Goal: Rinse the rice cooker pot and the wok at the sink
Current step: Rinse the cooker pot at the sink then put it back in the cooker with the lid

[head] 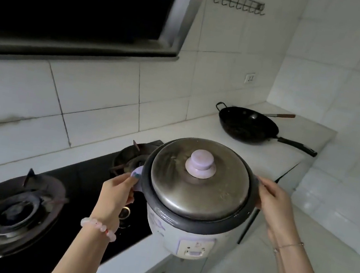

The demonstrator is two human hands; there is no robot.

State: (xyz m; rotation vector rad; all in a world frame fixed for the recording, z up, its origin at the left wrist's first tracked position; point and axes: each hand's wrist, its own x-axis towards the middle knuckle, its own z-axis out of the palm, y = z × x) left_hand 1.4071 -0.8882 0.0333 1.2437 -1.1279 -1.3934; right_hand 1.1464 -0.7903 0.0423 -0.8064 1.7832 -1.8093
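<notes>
Two hands engaged: left hand (119, 188) and right hand (275, 198) grip rice cooker (182, 233) at sides. Risk: tilt during carry slides lid (212, 193) off.

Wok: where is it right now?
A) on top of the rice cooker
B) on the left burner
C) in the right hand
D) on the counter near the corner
D: the wok sits on the white counter near the wall corner, while the left hand and right hand hold the rice cooker by its sides.
</notes>
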